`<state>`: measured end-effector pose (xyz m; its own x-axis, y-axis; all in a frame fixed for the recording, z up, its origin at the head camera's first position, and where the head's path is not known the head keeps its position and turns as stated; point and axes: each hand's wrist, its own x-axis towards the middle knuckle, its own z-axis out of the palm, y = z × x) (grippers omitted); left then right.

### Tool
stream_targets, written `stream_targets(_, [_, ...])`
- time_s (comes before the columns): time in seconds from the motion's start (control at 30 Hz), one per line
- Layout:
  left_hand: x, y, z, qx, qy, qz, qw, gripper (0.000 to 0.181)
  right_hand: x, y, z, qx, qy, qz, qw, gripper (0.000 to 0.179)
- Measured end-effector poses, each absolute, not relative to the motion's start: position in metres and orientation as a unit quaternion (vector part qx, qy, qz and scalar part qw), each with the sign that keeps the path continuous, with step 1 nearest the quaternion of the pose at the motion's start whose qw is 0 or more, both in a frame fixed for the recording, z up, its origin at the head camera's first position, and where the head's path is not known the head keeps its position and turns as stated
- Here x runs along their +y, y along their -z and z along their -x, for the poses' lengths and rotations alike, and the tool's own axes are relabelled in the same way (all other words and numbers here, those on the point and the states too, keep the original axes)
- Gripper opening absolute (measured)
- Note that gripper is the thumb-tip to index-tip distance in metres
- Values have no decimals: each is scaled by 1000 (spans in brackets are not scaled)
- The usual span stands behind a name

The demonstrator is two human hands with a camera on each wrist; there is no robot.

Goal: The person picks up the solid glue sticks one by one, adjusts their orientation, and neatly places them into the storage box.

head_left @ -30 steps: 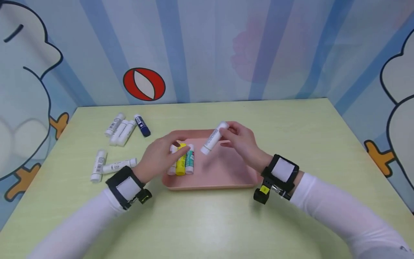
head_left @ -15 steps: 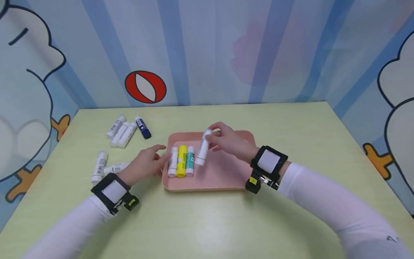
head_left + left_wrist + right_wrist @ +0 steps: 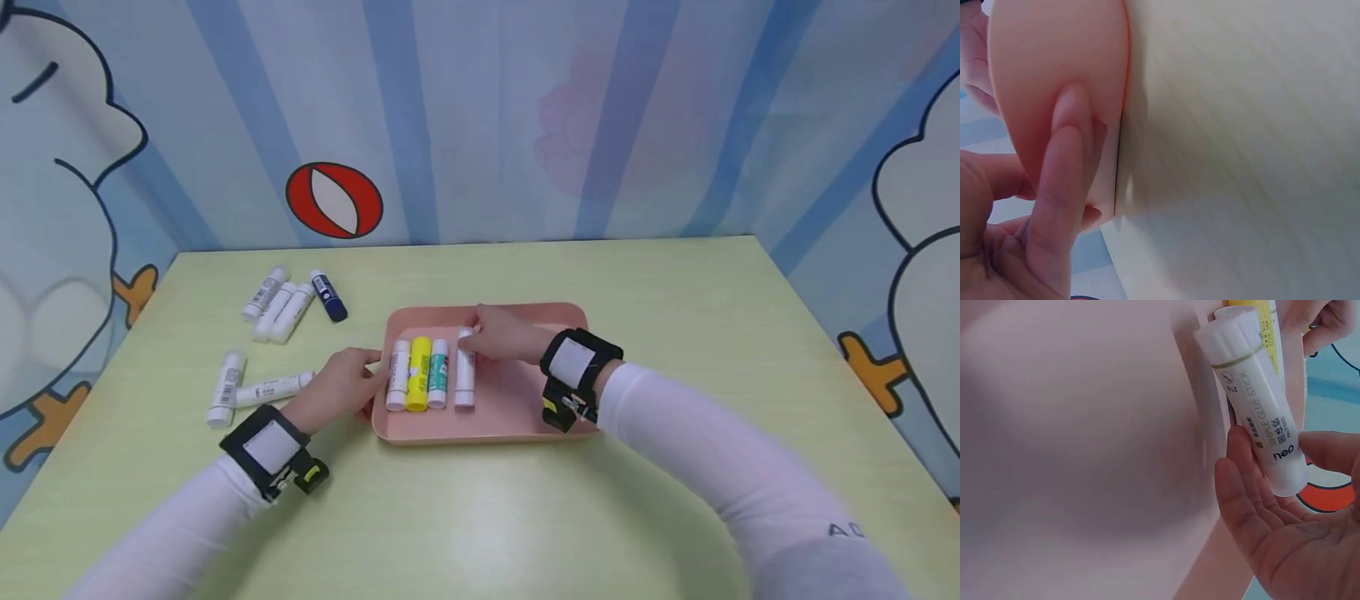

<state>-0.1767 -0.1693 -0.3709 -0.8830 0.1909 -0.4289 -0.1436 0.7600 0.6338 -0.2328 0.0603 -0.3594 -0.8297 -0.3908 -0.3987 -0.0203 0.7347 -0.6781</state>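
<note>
A pale green surface carries the work as a person leans a pink tray and ten glue sticks into play, the tray sitting at the center. At the tray's 9 o'clock rim, the left hand touches the outer wall; whether its grip clasps that wall or merely rests against it, the views do not settle. A loose hold or an uneven push there could skid or tip the tray and send its contents rolling. Reaching in just past 12 o'clock, the right hand has its grip closed to a stick's thickness, thumb against fingers, around the far end of a white glue stick. That stick lies near the tray's middle, pointing from 12 toward 6 o'clock; contact with the floor cannot be told. Held at one end, it could swivel in the fingers, or roll if released unevenly. At its 9 o'clock side, a narrow gap away, lie a teal-banded stick, a yellow stick and a white end stick; a sideways nudge could knock the row askew. Outside, at the tray's 9 o'clock, a loose white stick lies just beside the left wrist, where a careless sweep could set it rolling. A navy stick rests at 10 o'clock, well apart from either hand.
</note>
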Motion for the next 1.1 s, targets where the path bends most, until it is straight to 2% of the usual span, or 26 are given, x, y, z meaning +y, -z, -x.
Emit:
stream_targets(0.23, [-168, 370, 177, 907, -345, -11, 244, 50, 47, 373, 242, 900, 306, 120, 286, 23])
stream_targets(0.7, [-168, 371, 177, 910, -337, -12, 240, 50, 42, 359, 232, 901, 298, 109, 296, 30])
stream_targets(0.87, [-168, 373, 177, 910, -339, -10, 240, 51, 54, 355, 221, 911, 297, 113, 264, 47])
stream_targets(0.97, [-167, 373, 177, 911, -336, -9, 238, 52, 66, 346, 208, 919, 288, 146, 226, 52])
stream_targets(1.1, [-168, 373, 177, 912, -334, -9, 236, 51, 85, 332, 190, 944, 174, 248, 129, 51])
